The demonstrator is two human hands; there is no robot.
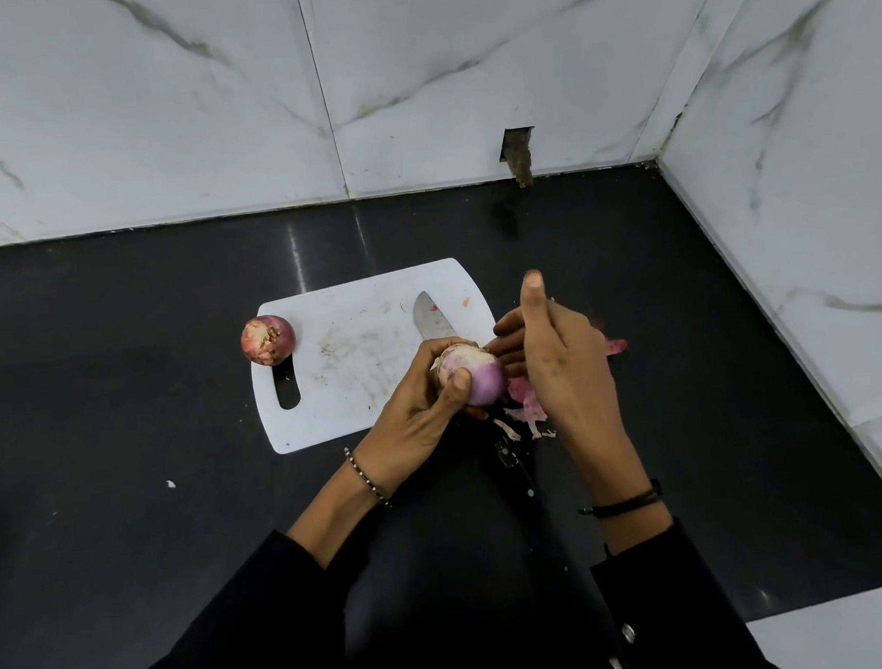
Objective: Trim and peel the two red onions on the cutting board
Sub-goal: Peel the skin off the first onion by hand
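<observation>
Now the left hand point(422, 411) grips a half-peeled onion point(474, 378) above the cutting board point(349, 358) edge; the right hand point(556, 349), loosely open, holds nothing. Bare flesh probably slips; hold it by the ends. The second onion point(268, 340) waits unpeeled.

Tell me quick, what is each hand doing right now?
Left hand: closed around the partly peeled onion, held above the cutting board.
Right hand: open, fingers spread beside the onion, gripping nothing visible.

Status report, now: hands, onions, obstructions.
Left hand gripping half-peeled purple onion. Right hand open. Unpeeled red onion waits. Steel knife nearby.
</observation>
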